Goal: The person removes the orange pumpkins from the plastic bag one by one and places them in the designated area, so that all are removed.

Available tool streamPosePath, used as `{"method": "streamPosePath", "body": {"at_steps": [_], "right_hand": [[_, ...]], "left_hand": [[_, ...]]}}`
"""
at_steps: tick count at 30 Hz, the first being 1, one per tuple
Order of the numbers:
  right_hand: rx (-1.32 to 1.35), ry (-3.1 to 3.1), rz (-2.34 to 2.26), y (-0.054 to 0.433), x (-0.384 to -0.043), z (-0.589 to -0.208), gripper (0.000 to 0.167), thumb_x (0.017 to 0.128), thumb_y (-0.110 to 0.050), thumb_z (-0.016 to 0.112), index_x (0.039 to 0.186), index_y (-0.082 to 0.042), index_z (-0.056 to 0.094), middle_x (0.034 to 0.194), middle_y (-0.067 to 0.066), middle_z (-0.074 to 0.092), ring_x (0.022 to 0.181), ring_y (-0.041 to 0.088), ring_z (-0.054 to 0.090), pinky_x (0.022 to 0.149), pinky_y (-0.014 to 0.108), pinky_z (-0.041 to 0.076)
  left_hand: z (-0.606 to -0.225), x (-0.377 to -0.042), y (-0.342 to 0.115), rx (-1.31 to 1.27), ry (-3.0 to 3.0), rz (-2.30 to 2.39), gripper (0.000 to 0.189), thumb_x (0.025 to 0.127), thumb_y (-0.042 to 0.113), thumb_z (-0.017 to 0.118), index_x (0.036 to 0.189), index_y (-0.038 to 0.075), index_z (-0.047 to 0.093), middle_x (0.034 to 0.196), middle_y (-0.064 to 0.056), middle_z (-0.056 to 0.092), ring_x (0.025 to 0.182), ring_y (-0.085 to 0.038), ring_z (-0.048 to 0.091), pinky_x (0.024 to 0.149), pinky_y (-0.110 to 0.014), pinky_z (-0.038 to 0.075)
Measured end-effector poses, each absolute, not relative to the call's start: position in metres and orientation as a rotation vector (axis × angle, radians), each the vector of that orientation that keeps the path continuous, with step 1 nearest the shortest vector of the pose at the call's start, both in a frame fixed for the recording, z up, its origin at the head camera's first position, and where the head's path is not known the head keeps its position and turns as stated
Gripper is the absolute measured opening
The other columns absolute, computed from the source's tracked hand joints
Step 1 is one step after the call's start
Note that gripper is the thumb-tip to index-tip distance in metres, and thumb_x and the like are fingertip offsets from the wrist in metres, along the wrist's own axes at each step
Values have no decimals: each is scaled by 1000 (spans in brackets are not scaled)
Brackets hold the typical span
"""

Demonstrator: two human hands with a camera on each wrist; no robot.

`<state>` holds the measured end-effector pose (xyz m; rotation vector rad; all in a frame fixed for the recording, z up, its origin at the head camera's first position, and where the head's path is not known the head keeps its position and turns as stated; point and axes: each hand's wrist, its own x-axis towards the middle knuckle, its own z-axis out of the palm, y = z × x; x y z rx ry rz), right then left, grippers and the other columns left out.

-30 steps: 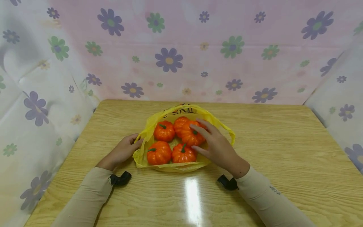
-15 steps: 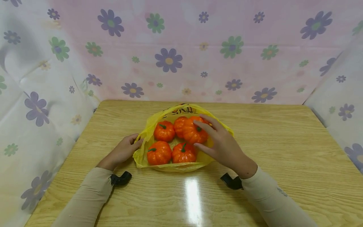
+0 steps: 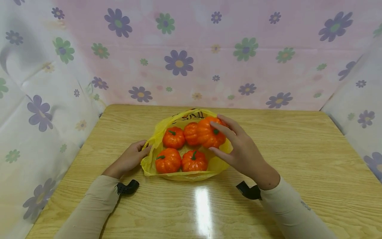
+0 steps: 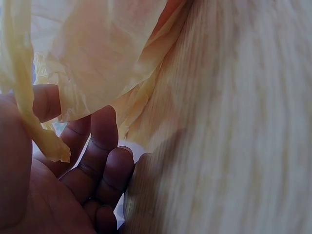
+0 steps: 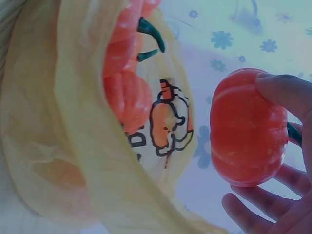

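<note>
I saw the right hand (image 3: 245, 153) gripping a pumpkin (image 3: 206, 133), its stem (image 3: 216, 131) toward the palm, over the right part of the yellow bag (image 3: 191, 177); the left hand (image 3: 129, 159) held the left rim.

From above, the head view faces forward and down, sharing the yellow bag (image 3: 216, 162) with both close wrist views.

Orange green-stemmed pumpkin (image 3: 207, 132) above open yellow bag (image 3: 191, 177), four similar pumpkins (image 3: 168, 161) inside
</note>
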<state>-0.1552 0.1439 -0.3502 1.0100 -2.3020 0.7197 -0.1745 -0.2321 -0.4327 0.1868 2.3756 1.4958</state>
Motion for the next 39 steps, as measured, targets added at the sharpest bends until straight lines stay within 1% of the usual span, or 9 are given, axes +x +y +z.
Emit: {"method": "streamPosePath", "body": {"at_steps": [11, 14, 17, 19, 21, 23, 26, 32, 39], "right_hand": [[982, -2214, 783, 149, -153, -340, 83, 70, -6, 91, 143, -9, 52, 149, 18, 46, 130, 34, 54, 92, 45, 54], [958, -2191, 805, 151, -155, -340, 81, 70, -4, 90, 142, -8, 53, 148, 18, 46, 131, 33, 53, 98, 30, 52], [932, -2183, 809, 155, -159, -341, 79, 71, -3, 89, 141, -6, 53, 148, 19, 46, 132, 33, 53, 104, 14, 41], [913, -2192, 808, 157, -161, -341, 78, 72, -3, 88, 142, -6, 53, 149, 17, 46, 132, 32, 52, 105, 10, 37], [894, -2202, 804, 159, -163, -341, 78, 73, -4, 88, 142, -6, 52, 150, 16, 45, 133, 32, 51, 104, 18, 43], [875, -2208, 804, 161, -165, -342, 78, 74, -5, 87, 143, -6, 52, 150, 16, 46, 133, 32, 52, 101, 31, 50], [850, -2216, 812, 165, -168, -343, 77, 75, -5, 87, 143, -6, 51, 148, 18, 46, 132, 34, 51, 95, 49, 52], [801, -2247, 820, 173, -176, -347, 74, 78, -5, 84, 143, -5, 50, 147, 20, 46, 129, 36, 53, 92, 53, 54], [731, -2285, 819, 185, -187, -354, 72, 79, -5, 84, 142, -3, 50, 147, 21, 45, 128, 38, 53, 94, 55, 52]], "left_hand": [[-432, -174, -231, 178, 2409, 1473, 36, 107, 34, 47, 120, 3, 59, 104, -8, 60, 91, -14, 60, 76, -25, 52], [-432, -174, -231, 178, 2412, 1471, 36, 107, 35, 48, 120, 3, 59, 104, -8, 60, 91, -14, 60, 76, -24, 52], [-433, -174, -232, 179, 2404, 1479, 37, 107, 34, 47, 122, 3, 59, 104, -8, 61, 91, -13, 60, 76, -24, 53], [-433, -174, -232, 179, 2394, 1489, 37, 107, 33, 47, 123, 2, 59, 105, -8, 61, 90, -13, 61, 75, -24, 53], [-432, -174, -232, 178, 2382, 1500, 37, 108, 33, 47, 124, 1, 58, 105, -9, 61, 90, -12, 61, 75, -24, 54], [-432, -174, -231, 180, 2380, 1503, 37, 108, 32, 47, 123, 1, 58, 105, -9, 61, 89, -12, 61, 75, -24, 54], [-432, -174, -231, 183, 2382, 1503, 36, 108, 32, 47, 122, 1, 58, 104, -9, 60, 88, -12, 61, 74, -25, 54], [-432, -174, -230, 174, 2388, 1505, 34, 108, 31, 47, 120, 2, 59, 103, -8, 59, 89, -14, 60, 74, -25, 53], [-433, -175, -231, 179, 2395, 1496, 34, 108, 31, 47, 117, 2, 59, 101, -8, 58, 89, -14, 60, 74, -25, 53]]}}
